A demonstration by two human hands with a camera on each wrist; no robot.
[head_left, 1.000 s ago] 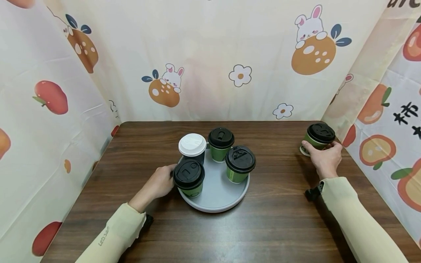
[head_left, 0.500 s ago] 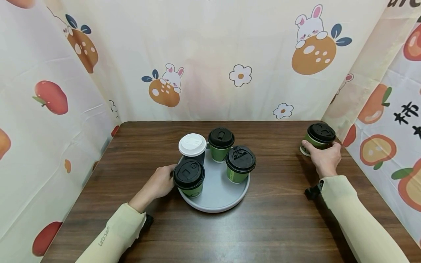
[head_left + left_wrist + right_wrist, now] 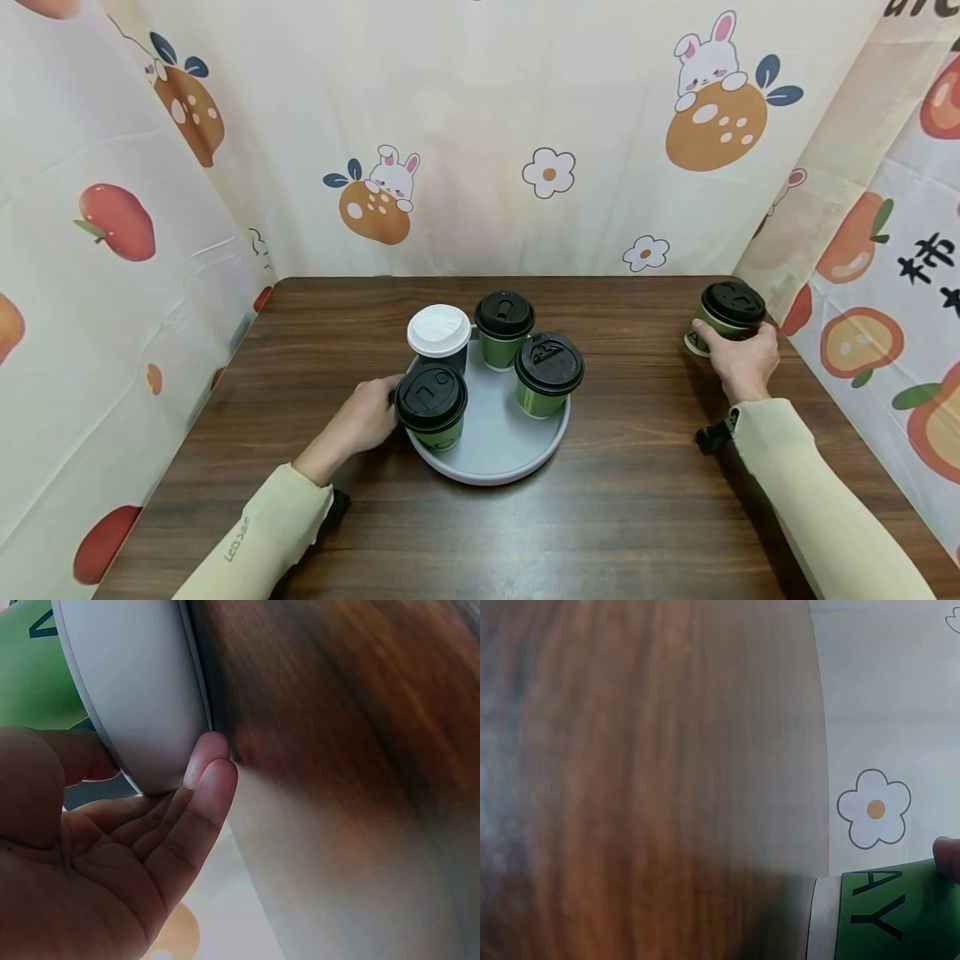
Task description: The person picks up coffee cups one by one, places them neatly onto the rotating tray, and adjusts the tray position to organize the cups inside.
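Note:
At the table's back right, my right hand (image 3: 742,360) grips a green paper cup (image 3: 712,325) with a black lid. Its thumb lies along the cup's near left side; the other fingers are partly hidden behind it. In the right wrist view, dark letters mark this cup (image 3: 900,919). My left hand (image 3: 372,412) pinches the left rim of a round grey tray (image 3: 487,467), thumb inside and fingers outside, as the left wrist view shows at the tray wall (image 3: 139,682). Three black-lidded green cups, such as the front one (image 3: 431,404), and a white-lidded dark cup (image 3: 439,333) stand on the tray.
The brown wooden table (image 3: 615,517) ends at a printed curtain (image 3: 480,100) behind. More printed curtain (image 3: 870,275) hangs close beside the right hand, and another sheet (image 3: 135,350) lines the left side.
My right thumb has shifted slightly to the right on the cup, and lettering now shows beside it. The left hand, the tray and its cups have stayed in place.

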